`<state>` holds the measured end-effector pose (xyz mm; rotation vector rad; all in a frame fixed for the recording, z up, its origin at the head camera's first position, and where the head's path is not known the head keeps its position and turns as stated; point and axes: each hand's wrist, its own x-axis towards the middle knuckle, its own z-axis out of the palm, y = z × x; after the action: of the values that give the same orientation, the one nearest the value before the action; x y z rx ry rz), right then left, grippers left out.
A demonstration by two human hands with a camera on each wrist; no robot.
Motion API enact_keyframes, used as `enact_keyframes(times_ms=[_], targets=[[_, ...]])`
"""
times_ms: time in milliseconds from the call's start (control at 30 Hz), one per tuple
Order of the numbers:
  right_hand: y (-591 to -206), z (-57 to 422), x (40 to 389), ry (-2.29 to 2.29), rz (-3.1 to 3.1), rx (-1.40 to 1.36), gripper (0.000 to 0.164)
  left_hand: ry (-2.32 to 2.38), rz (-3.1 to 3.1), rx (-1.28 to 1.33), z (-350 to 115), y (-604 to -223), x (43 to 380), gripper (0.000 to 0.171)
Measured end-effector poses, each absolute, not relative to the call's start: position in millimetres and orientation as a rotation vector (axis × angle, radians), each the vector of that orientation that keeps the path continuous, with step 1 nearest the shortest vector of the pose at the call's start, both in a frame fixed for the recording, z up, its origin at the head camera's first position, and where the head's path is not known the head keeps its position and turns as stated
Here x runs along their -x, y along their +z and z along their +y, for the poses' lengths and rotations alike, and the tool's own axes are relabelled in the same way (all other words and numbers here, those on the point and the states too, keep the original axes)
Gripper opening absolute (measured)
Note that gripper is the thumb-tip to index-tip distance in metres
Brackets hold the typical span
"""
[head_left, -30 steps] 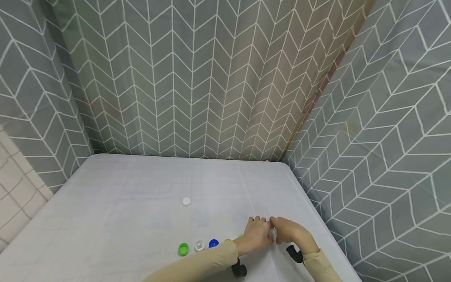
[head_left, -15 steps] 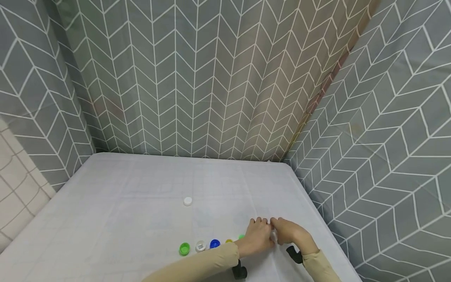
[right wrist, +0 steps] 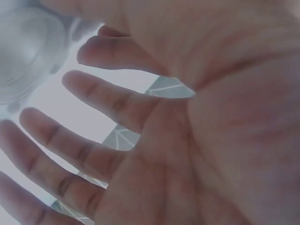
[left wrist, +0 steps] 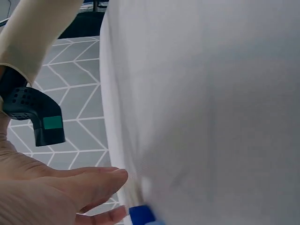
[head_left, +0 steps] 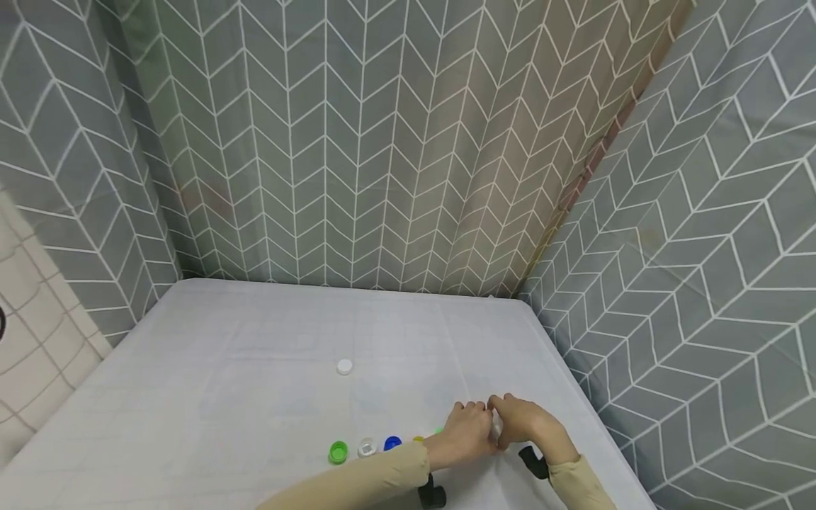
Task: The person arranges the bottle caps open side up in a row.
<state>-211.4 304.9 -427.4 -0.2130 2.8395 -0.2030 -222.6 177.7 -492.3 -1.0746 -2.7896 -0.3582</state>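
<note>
My two hands meet at the right of the white table, around a small clear plastic bottle [head_left: 496, 426]. My left hand [head_left: 470, 432] curls over its left side, the back of the hand toward the head camera and covering much of the work. From the other side my right hand [head_left: 523, 419] grips it, wrist bent inward. Close up in the right wrist view, the bottle's round clear surface [right wrist: 28, 51] shows beside the right fingers [right wrist: 103, 98]. Something blue [left wrist: 141, 214] is right at the fingertips in the left wrist view.
Left of the hands lies a row of caps: green [head_left: 338, 452], whitish [head_left: 367, 447], blue [head_left: 392, 443], yellow [head_left: 418, 438] and another green [head_left: 439, 430], partly behind the arm. A white cap [head_left: 344, 366] sits farther back. Patterned curtains [head_left: 357, 156] enclose the table.
Both hands stay together around the bottle, with small shifts of the fingers and of how much of it shows. The head view tilts slightly; the caps keep their places on the table.
</note>
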Motion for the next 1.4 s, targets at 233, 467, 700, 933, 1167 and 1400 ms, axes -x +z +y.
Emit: enact_keyframes(times_ms=[233, 467, 700, 933, 1167, 1400], targets=[[-424.2, 288.7, 215.2, -0.227, 2.924, 0.321, 0.061, -0.331, -2.841, 1.13, 150.1, -473.4, 219.5, 0.045], [-425.0, 267.0, 225.5, -0.314, 2.985, 0.529, 0.059, -0.375, -2.926, 1.039, 113.5, -458.7, 228.6, 0.059], [-429.5, 242.8, 242.7, -0.333, 3.078, 0.721, 0.057, -0.514, -2.956, 0.83, 59.8, -452.8, 245.0, 0.061], [-426.8, 213.4, 254.2, -0.396, 3.168, 0.883, 0.055, -0.699, -2.907, 0.694, 7.1, -454.5, 255.5, 0.057], [-422.5, 183.3, 264.3, -0.429, 3.131, 0.957, 0.053, -0.801, -2.858, 0.564, -28.6, -453.0, 263.8, 0.053], [-419.3, 158.1, 275.5, -0.447, 3.078, 0.976, 0.051, -0.832, -2.836, 0.435, -60.6, -452.5, 271.0, 0.048]])
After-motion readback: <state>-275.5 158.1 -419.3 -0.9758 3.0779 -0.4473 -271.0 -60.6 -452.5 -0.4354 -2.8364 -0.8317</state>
